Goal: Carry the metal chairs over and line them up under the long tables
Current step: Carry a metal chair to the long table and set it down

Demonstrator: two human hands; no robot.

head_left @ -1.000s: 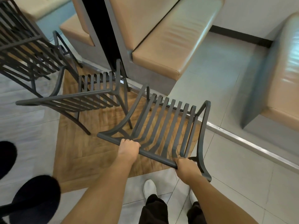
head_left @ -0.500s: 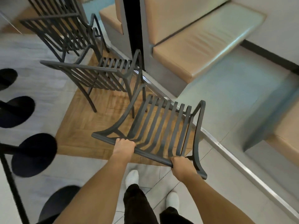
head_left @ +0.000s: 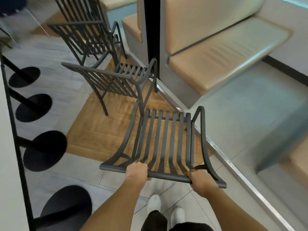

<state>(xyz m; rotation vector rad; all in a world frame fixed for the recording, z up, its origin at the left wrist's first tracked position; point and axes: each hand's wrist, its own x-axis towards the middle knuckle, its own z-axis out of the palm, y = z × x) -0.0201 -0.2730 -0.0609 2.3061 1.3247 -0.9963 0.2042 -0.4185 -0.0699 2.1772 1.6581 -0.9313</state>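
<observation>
Dark grey slatted metal chair (head_left: 164, 140) hangs straight out in front of you above the wood-patterned floor patch, its top rail running crosswise. Your left hand (head_left: 137, 171) and right hand (head_left: 200, 180) each clench that rail, left near the middle and right by the end, so the frame reaches away from you toward the tan padded bench (head_left: 221, 64). A matching metal chair (head_left: 115, 80) stands just ahead-left; its near leg looks closest to your left side.
</observation>
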